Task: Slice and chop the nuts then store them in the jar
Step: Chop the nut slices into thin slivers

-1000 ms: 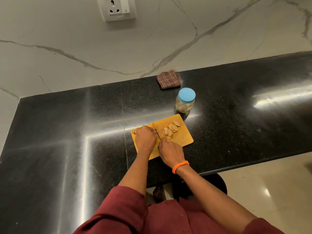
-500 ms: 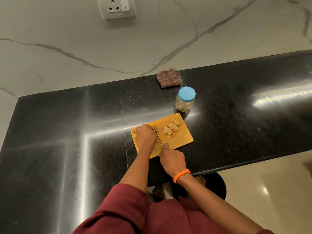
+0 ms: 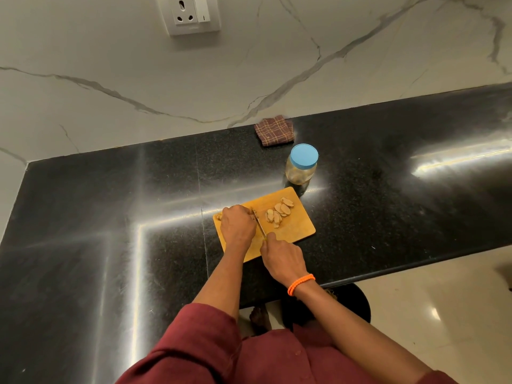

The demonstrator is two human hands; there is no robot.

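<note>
While the knife [image 3: 259, 224] is held by its handle in the right hand [image 3: 281, 254], fingers curled round it and the forefinger laid toward the blade, a nut is being pinned to the cutting board [image 3: 297, 231] under the bent fingers of the left hand [image 3: 238, 227]; the nut itself is hidden beneath that hand. Compared with a second ago, the right hand is seen drawn back toward the near edge of the board, so that more of the blade is exposed between the two hands, its tip close against the left fingertips. A drawing cut, or a reset between cuts, is judged to be in progress. The pile of sliced nuts [image 3: 278, 213] is found unchanged on the far right part of the board, just beyond the blade, and a small piece [image 3: 219, 216] is visible at the board's left edge beside the left hand. The jar [image 3: 302, 169] is standing upright on the dark counter [image 3: 110, 217] just past the board's far corner, its blue lid [image 3: 304, 156] on. Slicing is therefore judged unfinished, finer chopping and storing are yet to be done, and the lid will have to be taken off first.
</note>
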